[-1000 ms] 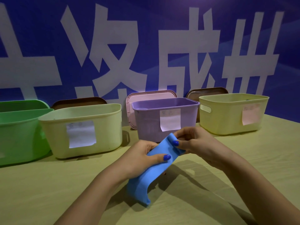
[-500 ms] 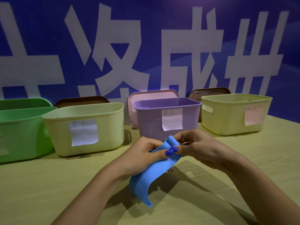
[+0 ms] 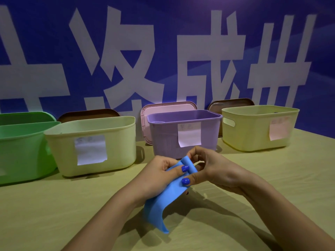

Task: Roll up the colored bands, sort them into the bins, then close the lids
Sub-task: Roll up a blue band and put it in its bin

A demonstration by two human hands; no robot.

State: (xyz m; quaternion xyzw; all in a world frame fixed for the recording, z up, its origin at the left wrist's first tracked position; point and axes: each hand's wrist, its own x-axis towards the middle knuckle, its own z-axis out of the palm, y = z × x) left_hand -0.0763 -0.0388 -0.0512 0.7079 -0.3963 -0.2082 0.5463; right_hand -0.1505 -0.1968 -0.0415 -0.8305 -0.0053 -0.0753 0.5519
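Both hands hold a blue band [image 3: 164, 198] above the tabletop [image 3: 54, 214], in front of the purple bin [image 3: 166, 138]. The left hand [image 3: 155, 176] grips the band from the left, its thumb laid across the band's upper face. The right hand [image 3: 215, 169] pinches the band's top end, thumb pressed on the front and fingers curled over a small fold at the upper edge. The band runs from between the two hands down and toward the viewer, its free lower end curling just above the tabletop.

Four open bins stand in a row along the back: a green bin [image 3: 20, 153] at far left, a pale yellow bin [image 3: 116, 145] beside it, the purple bin in the middle, and another yellow bin [image 3: 250, 134] at right. Paper labels hang on the fronts of the three right-hand bins. Lids lean upright behind them: a brown lid [image 3: 87, 115], a pink lid [image 3: 163, 108] and a second brown lid [image 3: 230, 102].
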